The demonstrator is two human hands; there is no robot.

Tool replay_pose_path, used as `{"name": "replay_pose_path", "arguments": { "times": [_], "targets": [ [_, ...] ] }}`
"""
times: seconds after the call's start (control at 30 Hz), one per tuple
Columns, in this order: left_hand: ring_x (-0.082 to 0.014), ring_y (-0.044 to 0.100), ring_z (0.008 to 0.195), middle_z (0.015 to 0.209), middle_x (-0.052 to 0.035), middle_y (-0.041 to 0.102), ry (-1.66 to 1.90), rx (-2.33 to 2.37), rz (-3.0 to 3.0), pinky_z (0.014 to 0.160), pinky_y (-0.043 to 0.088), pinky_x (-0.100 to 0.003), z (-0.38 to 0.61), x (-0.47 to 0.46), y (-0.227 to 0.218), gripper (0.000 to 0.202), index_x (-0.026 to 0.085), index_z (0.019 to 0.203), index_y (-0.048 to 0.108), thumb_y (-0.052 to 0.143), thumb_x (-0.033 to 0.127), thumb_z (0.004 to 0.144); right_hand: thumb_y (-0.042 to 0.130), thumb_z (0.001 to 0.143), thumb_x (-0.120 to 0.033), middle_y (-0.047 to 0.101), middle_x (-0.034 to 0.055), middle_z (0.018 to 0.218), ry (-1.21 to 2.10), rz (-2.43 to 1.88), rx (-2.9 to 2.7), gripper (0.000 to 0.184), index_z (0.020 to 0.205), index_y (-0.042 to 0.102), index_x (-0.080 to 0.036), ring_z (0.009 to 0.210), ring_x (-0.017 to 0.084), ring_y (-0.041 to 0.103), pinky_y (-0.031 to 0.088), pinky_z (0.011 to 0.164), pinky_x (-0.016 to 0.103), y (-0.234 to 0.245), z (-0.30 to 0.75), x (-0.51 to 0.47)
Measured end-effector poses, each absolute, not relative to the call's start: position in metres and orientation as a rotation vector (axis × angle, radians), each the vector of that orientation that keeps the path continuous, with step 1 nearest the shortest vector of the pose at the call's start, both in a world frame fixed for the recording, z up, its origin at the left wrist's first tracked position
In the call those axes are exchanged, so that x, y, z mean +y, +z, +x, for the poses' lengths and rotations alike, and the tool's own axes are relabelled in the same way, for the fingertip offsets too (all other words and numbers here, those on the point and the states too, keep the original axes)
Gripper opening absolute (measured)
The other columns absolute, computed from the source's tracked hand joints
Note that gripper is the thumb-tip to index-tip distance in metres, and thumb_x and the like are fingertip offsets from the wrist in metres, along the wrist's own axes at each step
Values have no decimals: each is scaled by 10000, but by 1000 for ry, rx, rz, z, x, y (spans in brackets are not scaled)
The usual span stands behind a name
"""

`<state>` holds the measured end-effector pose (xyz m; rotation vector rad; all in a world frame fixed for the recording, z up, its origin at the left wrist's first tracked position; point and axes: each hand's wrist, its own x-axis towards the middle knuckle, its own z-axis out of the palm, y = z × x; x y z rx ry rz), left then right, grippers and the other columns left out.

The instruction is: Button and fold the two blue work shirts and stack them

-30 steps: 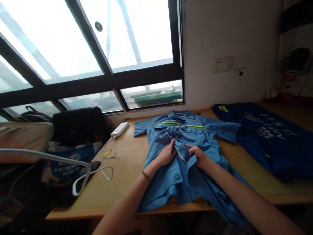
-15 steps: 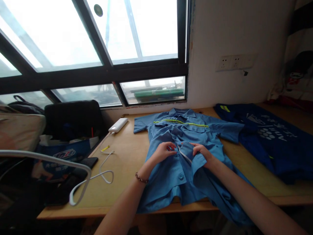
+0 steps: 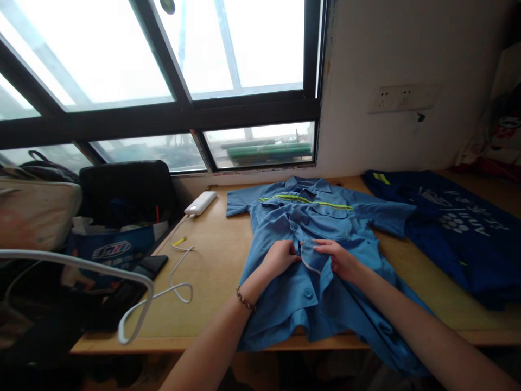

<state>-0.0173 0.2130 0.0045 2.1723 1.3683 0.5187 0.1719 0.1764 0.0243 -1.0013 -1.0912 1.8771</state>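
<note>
Where open, shirt (image 3: 329,225) btwn L/R fingers (image 3: 323,246).

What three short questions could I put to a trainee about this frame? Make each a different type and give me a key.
1. Multiple choice: which thing do the left hand and the right hand both touch?
A) the dark-blue garment with pale lettering
B) the light-blue short-sleeved shirt
C) the white cable

2. True or false: the white power bank lies on the wooden table, to the left of the shirt.

3. Fill in the blank: the bracelet is worn on the ____ wrist.

Key: 1. B; 2. true; 3. left
</note>
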Motion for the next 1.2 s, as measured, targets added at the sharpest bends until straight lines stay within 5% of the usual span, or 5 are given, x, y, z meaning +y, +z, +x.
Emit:
{"name": "replay_pose_path", "arguments": {
  "times": [0.2, 0.7, 0.93, 1.2],
  "targets": [
    [-138, 585, 488, 512, -13, 584, 553, 1212, 1503, 470, 442, -223, -20, 219, 14, 235, 130, 620, 527, 659, 325, 625, 599, 633, -238, 267, -107, 390, 1968, -946, -1098, 290, 905, 600, -137, 317, 10, 146, 70, 309, 170, 24, 170, 174],
    [-167, 646, 686, 703, -95, 668, 641, 970, 1038, 643, 527, -219, -26, 222, 16, 203, 71, 801, 632, 690, 101, 608, 595, 632, -256, 301, -107, 381, 1878, -1003, -1113, 187, 777, 570, -141, 300, 13, 160, 75, 314, 181, 27, 169, 173],
    [-182, 646, 726, 750, -117, 673, 636, 947, 1028, 701, 524, -236, -25, 220, 18, 225, 56, 838, 639, 681, 101, 621, 493, 729, -434, 422, -54, 383, 1841, -943, -1171, 322, 669, 565, -125, 306, 50, 316, 270, 342, 190, 17, 167, 176],
    [-163, 634, 721, 766, -108, 673, 684, 905, 1118, 678, 507, -226, -9, 205, 24, 320, 81, 827, 661, 668, 352, 656, 559, 707, -358, 613, 9, 568, 946, -1237, -1570, 220, 746, 680, -178, 460, 121, 499, 345, 459, 230, 8, 163, 173]
  ]
}}
